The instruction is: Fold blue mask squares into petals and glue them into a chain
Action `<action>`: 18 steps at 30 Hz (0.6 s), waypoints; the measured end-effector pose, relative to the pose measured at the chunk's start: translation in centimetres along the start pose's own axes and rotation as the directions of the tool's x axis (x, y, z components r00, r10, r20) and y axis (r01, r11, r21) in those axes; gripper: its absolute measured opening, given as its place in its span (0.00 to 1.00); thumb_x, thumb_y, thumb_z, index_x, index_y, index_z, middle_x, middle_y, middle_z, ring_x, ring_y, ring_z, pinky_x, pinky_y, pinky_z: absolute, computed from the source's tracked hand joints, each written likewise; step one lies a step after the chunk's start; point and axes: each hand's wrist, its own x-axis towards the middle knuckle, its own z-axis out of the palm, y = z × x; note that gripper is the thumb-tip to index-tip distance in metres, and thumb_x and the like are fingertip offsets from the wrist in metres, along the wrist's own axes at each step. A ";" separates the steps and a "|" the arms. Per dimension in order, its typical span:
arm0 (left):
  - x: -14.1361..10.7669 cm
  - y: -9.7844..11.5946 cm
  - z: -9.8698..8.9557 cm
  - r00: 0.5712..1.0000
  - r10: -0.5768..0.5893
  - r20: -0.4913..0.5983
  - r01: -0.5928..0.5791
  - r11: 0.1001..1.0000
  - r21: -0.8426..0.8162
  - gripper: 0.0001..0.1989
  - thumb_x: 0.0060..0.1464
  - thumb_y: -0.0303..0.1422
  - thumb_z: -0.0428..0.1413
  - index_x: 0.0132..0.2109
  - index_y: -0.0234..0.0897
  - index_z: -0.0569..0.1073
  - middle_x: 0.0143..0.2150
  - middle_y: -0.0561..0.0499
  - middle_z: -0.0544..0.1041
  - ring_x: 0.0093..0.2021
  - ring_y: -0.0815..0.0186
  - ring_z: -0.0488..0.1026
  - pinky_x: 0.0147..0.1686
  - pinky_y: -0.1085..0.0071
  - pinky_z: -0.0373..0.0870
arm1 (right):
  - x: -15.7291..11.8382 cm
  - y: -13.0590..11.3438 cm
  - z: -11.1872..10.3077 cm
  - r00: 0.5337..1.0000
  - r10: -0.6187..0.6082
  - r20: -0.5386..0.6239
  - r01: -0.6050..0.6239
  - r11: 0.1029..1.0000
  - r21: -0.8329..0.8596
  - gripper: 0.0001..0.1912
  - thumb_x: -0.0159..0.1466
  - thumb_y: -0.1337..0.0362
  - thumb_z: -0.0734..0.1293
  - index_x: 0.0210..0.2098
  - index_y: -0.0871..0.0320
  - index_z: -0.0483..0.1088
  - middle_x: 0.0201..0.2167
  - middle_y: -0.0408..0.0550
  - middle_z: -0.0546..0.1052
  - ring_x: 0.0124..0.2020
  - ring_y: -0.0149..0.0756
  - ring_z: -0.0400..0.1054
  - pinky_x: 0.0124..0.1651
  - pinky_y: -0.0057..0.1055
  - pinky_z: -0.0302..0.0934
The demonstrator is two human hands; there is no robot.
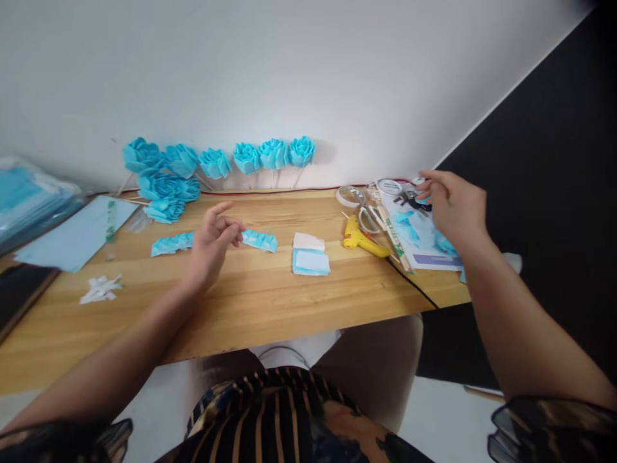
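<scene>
My left hand [212, 241] hovers over the wooden table with fingers loosely bent and apart, and no object shows in it. Behind it runs a pleated light-blue strip [260, 240], partly hidden by the hand. At the right, my right hand [456, 209] is raised above a printed sheet [429, 260], its fingers half curled and apart, with nothing visible between them. Close by its fingertips lies a black object [420, 204] that I cannot make out. Blue crumpled pieces [409, 228] rest on the sheet. Small blue and white sheets [311, 260] lie stacked mid-table.
Several blue paper flowers [274, 154] on sticks lean along the wall. A yellow glue gun [361, 239] with a black cord, tape rolls [350, 197] and sticks lie right of centre. White scraps [101, 289], a pale-blue sheet [80, 235] and plastic-wrapped packs [36, 199] are at left.
</scene>
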 end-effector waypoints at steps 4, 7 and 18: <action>1.0 0.5 -1.3 0.992 0.056 -0.115 -0.057 0.998 0.000 0.17 0.51 0.31 0.58 0.49 0.37 0.69 0.31 0.54 0.74 0.27 0.70 0.69 0.27 0.73 0.65 | -1.0 -6.4 3.5 0.988 -0.050 0.148 0.021 0.982 0.188 0.21 0.67 0.69 0.59 0.59 0.57 0.69 0.33 0.50 0.80 0.22 0.29 0.66 0.30 0.30 0.62; 1.3 0.7 -1.7 0.988 0.080 -0.132 -0.079 0.997 0.016 0.14 0.52 0.32 0.58 0.47 0.38 0.70 0.31 0.54 0.74 0.27 0.70 0.69 0.28 0.73 0.66 | -2.0 -10.0 6.7 0.946 -0.194 0.261 0.136 0.965 0.226 0.23 0.67 0.67 0.58 0.61 0.55 0.66 0.28 0.44 0.78 0.23 0.33 0.65 0.31 0.32 0.62; -0.3 0.3 -1.5 0.850 0.115 0.514 -0.450 0.666 0.595 0.11 0.59 0.31 0.53 0.44 0.40 0.80 0.32 0.48 0.78 0.32 0.64 0.73 0.35 0.68 0.68 | -2.9 -14.7 14.5 0.827 -0.352 0.439 0.201 0.914 0.353 0.20 0.68 0.64 0.61 0.58 0.53 0.70 0.32 0.45 0.81 0.36 0.40 0.75 0.41 0.35 0.64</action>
